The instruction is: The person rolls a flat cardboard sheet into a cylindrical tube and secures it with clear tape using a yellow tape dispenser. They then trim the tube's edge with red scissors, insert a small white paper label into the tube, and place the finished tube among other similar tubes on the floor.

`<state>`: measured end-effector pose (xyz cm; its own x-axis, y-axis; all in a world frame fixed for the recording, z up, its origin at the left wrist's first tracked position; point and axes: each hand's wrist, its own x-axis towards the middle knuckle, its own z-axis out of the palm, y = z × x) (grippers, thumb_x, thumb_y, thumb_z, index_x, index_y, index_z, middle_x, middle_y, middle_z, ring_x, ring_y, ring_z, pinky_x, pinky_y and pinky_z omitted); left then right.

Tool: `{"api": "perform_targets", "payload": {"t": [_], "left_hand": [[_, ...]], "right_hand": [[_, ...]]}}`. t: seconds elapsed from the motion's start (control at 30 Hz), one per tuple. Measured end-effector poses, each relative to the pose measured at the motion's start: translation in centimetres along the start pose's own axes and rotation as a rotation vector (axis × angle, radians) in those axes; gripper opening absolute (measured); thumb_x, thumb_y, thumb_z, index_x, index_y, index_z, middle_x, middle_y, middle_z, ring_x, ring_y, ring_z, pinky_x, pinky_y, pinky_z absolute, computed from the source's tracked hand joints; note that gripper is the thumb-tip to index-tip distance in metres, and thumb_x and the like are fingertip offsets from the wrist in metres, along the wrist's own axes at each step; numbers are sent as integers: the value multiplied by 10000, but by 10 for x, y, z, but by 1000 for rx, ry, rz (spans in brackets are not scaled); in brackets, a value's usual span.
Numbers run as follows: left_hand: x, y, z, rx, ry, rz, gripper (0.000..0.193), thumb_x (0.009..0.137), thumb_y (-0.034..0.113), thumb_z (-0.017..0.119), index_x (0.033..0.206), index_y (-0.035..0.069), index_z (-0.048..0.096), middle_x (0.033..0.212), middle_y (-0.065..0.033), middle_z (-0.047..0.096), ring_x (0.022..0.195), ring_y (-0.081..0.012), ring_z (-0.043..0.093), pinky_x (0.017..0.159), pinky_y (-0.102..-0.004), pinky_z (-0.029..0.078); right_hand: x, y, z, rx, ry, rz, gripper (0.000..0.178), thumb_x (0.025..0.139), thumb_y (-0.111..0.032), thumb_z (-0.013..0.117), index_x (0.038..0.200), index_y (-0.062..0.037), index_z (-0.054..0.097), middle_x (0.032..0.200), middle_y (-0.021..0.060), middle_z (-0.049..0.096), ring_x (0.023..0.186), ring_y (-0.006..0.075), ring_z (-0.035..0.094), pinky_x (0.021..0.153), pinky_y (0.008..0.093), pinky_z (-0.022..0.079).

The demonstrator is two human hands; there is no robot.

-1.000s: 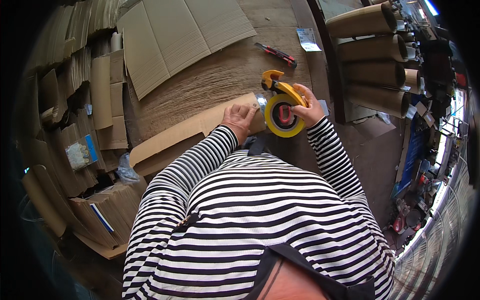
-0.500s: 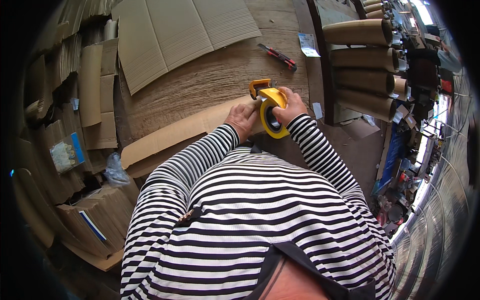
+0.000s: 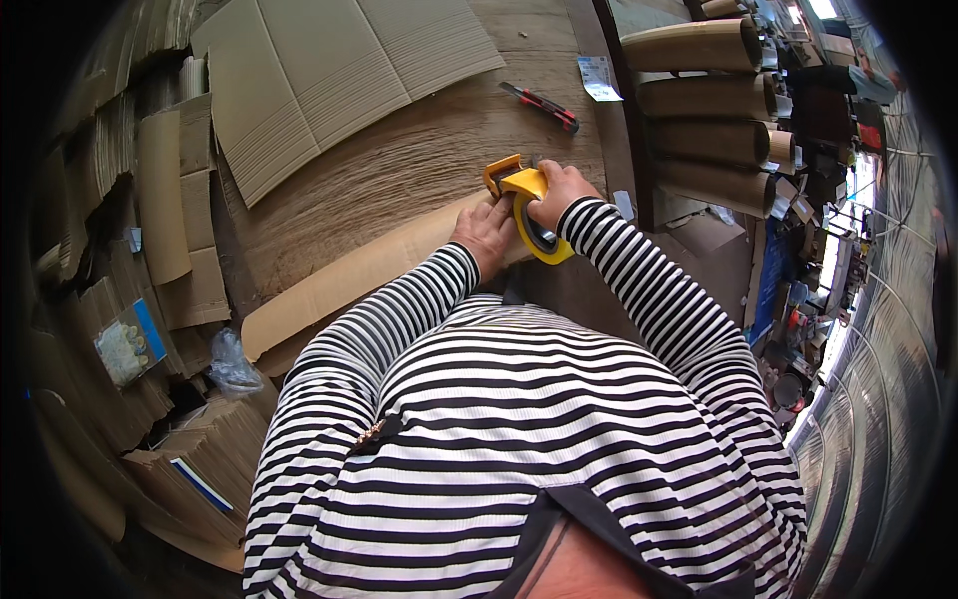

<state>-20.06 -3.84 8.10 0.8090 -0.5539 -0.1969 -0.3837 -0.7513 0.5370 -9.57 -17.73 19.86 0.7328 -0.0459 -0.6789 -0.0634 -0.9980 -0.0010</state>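
Looking down past a black-and-white striped shirt (image 3: 529, 389), a person works at a wooden table (image 3: 399, 150). The change is in the right hand (image 3: 564, 190): a second ago it held the yellow tape dispenser (image 3: 524, 182) out to the side, the broad face of its roll turned up to the camera. Now the dispenser is turned more edge-on and brought in beside the other hand, so tool and cardboard meet at one spot.

The right hand is closed around the dispenser's frame, with the roll hanging below on the side toward the body. The left hand (image 3: 481, 238) lies flat, fingers stretched out, over the right end of a long, bent cardboard piece (image 3: 359, 265), much as it did before. That piece slants along the table's near edge, its other end reaching toward the near left corner. Fingers and dispenser cover the meeting point, so whether tape touches the cardboard is hard to tell.

Farther back, a red-and-black utility knife (image 3: 544, 108) lies toward the table's right edge, near a printed paper label (image 3: 599, 80). A creased cardboard sheet (image 3: 339, 90) lies flat toward the far left corner. Beyond the right edge, rolled cardboard tubes (image 3: 704, 98) are stacked.
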Motion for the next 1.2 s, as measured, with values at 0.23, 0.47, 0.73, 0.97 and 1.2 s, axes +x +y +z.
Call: {"api": "perform_targets", "payload": {"t": [0.23, 0.47, 0.73, 0.97, 1.2], "left_hand": [[4, 2, -10, -9, -74, 12, 703, 779, 335, 791, 1372, 80, 510, 1576, -155, 401, 1351, -300, 469, 1104, -487, 356], [8, -9, -14, -55, -96, -20, 775, 764, 382, 807, 1386, 59, 478, 1619, -130, 386, 1377, -296, 485, 1119, -486, 355], [12, 1, -33, -77, -83, -63, 925, 749, 453, 838, 1470, 52, 420, 1561, -173, 448, 1404, -333, 455, 1151, -466, 350], [16, 13, -7, 164, -14, -88, 1067, 780, 561, 751, 1582, 32, 287, 1645, -187, 302, 1512, -336, 297, 1198, -503, 277], [43, 44, -21, 237, -260, -364, 1221, 670, 607, 845, 1623, 183, 211, 1684, -90, 234, 1496, -326, 313, 1166, -510, 334]], "right_hand": [[61, 23, -18, 201, -390, 43, 733, 713, -336, 804, 1362, -47, 622, 1166, 164, 714, 1021, 252, 689, 940, 345, 540], [-53, 84, 42, 759, 232, -175, 837, 759, -165, 738, 1535, -89, 434, 1311, 203, 656, 1166, 266, 673, 1003, 334, 524], [-89, 81, 132, 639, 189, -4, 865, 803, -175, 732, 1585, -214, 365, 1464, 245, 536, 1329, 365, 569, 1142, 377, 439], [-79, 93, 155, 641, 239, -120, 907, 802, -294, 734, 1600, -281, 303, 1166, 268, 661, 1084, 419, 665, 1005, 452, 524], [-87, 103, 156, 631, 238, -154, 873, 792, -334, 732, 1574, -295, 346, 1123, 231, 676, 1037, 393, 687, 951, 453, 550]]}}
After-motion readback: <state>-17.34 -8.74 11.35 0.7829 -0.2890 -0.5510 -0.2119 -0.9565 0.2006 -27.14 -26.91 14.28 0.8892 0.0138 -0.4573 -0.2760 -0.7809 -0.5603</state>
